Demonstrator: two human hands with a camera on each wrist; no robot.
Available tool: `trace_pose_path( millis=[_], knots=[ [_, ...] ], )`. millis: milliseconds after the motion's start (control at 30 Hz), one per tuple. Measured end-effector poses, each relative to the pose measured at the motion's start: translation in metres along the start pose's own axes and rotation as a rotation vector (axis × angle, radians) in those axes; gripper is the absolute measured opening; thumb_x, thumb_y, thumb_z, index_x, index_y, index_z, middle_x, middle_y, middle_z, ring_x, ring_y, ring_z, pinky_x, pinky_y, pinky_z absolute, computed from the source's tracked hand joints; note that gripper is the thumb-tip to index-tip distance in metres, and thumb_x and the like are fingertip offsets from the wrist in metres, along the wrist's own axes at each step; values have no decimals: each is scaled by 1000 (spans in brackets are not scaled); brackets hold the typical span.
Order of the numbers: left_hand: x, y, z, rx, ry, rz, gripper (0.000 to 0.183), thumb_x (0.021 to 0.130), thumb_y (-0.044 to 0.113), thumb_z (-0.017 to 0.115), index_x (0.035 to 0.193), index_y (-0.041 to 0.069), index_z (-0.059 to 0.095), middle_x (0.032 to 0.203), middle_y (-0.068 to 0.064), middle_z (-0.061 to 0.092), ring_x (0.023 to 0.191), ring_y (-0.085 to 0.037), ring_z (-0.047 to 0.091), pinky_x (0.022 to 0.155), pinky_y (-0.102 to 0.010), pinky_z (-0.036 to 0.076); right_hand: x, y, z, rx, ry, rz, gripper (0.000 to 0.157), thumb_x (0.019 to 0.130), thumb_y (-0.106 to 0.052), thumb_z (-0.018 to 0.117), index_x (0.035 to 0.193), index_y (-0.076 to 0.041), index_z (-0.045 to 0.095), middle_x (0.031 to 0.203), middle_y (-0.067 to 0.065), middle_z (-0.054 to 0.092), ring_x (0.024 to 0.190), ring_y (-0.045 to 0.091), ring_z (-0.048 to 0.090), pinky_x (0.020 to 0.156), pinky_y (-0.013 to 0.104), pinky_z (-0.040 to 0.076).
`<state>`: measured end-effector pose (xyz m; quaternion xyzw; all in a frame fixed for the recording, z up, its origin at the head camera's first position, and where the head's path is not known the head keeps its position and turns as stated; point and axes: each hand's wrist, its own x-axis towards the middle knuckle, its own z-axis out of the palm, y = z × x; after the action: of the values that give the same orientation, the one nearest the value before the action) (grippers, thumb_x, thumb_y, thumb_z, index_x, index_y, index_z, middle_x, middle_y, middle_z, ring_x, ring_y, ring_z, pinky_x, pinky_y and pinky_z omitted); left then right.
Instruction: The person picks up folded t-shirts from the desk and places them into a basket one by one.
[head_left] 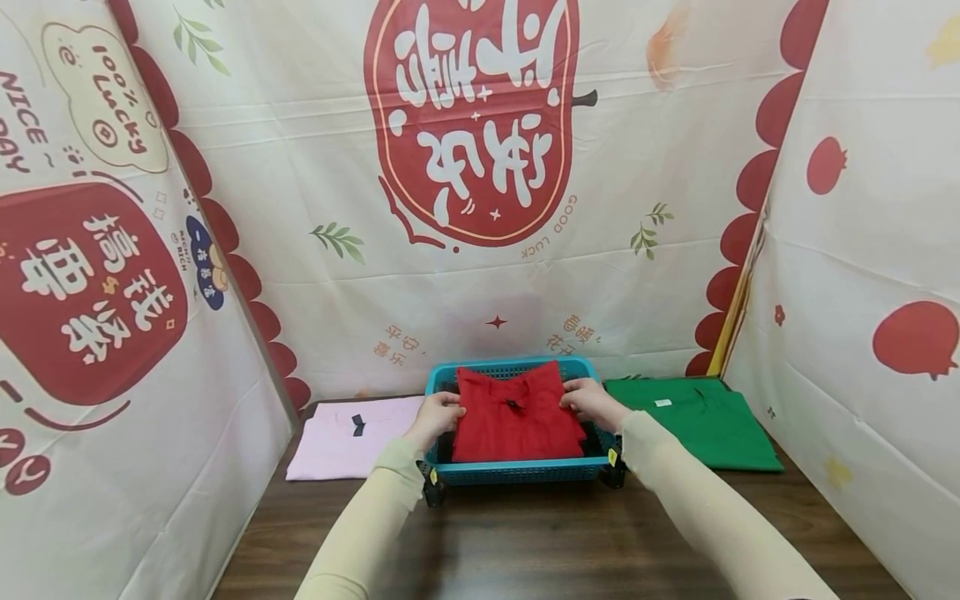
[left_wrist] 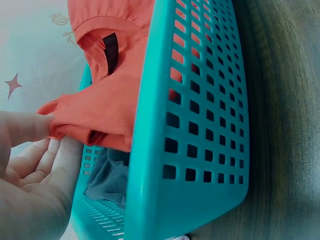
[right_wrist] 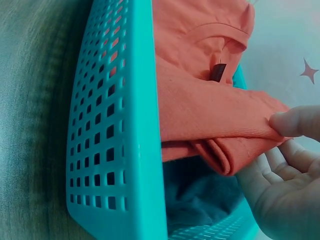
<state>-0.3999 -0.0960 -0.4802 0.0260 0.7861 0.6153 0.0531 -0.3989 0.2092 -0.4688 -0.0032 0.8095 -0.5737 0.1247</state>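
A folded red T-shirt (head_left: pixel 517 429) lies across the upper part of a blue plastic basket (head_left: pixel 517 473), its collar toward the back wall. My left hand (head_left: pixel 437 419) pinches the shirt's left edge between thumb and fingers, as the left wrist view shows with the hand (left_wrist: pixel 40 175) close up. On the opposite side, my right hand (head_left: pixel 596 402) pinches the right edge; in the right wrist view its thumb (right_wrist: pixel 295 121) sits on top of the fabric. Beneath the red shirt, dark cloth (right_wrist: pixel 200 192) lies inside the basket, partly hidden.
A folded pink shirt (head_left: pixel 330 446) lies on the table left of the basket. To the right lies a folded green shirt (head_left: pixel 705 429). The brown wooden table (head_left: pixel 540 542) extends in front, and a printed cloth (head_left: pixel 300 167) hangs behind and at both sides.
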Motion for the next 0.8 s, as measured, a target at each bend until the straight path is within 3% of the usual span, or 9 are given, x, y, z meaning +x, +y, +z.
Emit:
trace_pose_path(
  millis=[333, 600, 800],
  knots=[
    [-2, -3, 1, 15, -17, 3, 29, 92, -1, 60, 120, -10, 58, 103, -18, 66, 77, -19, 63, 75, -35, 56, 1, 2, 4, -39, 10, -1, 54, 92, -1, 54, 142, 12, 36, 127, 25, 51, 83, 22, 52, 77, 37, 54],
    [-1, -5, 2, 38, -14, 9, 32, 92, -2, 59, 122, -12, 56, 104, -20, 65, 79, -20, 63, 76, -36, 56, 1, 5, 5, -42, -9, -17, 55, 92, 1, 54, 143, 12, 35, 135, 27, 46, 95, 27, 54, 85, 43, 52],
    [3, -9, 3, 30, -18, 2, 34, 90, -4, 60, 124, -11, 57, 106, -20, 64, 87, -27, 64, 80, -40, 55, 0, 5, 6, -51, -6, -15, 54, 91, 2, 54, 141, 13, 36, 131, 27, 49, 94, 27, 55, 84, 43, 53]
  ],
)
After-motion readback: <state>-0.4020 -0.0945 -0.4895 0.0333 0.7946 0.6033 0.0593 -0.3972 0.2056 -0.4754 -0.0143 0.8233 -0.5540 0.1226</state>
